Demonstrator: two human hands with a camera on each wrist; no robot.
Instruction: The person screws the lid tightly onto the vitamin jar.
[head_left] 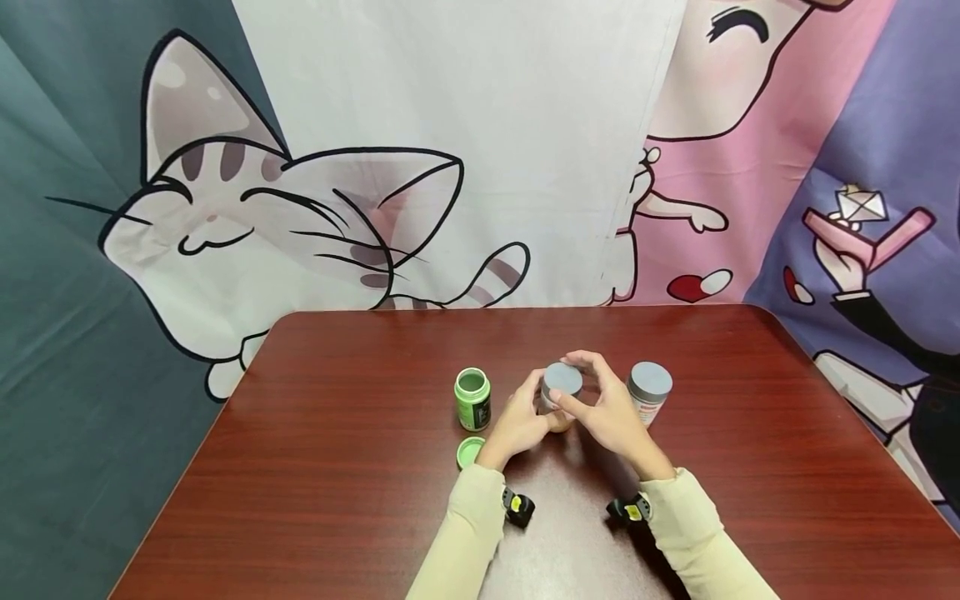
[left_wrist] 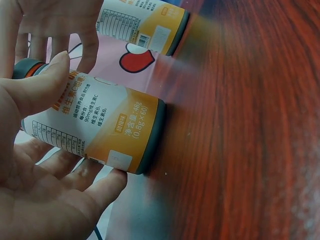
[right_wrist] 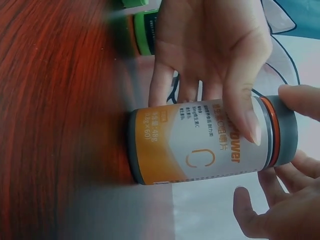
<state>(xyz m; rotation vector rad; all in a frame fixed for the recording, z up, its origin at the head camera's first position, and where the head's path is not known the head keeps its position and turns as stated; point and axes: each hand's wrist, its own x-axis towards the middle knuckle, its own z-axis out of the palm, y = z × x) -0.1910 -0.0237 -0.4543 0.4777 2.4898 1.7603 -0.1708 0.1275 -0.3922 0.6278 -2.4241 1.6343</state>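
A white-and-orange vitamin bottle [right_wrist: 200,145] with a grey lid [head_left: 562,379] is between the two hands over the middle of the table. The left hand [head_left: 521,423] grips its body, with the thumb across the label and the fingers on the opposite side. Around the lid, the right hand [head_left: 611,412] has its thumb and fingers curled, pinching the rim. An orange band shows just below the lid in the right wrist view. Whether the base touches the table is hard to tell. Just right of the right hand stands a similar bottle [head_left: 649,387] with its grey lid on.
To the left stands a green bottle [head_left: 472,408] with its mouth uncovered. Its green lid [head_left: 470,451] lies in front of it, near the left wrist. The reddish-brown wooden table [head_left: 337,467] reaches back to a cartoon-printed cloth [head_left: 480,100].
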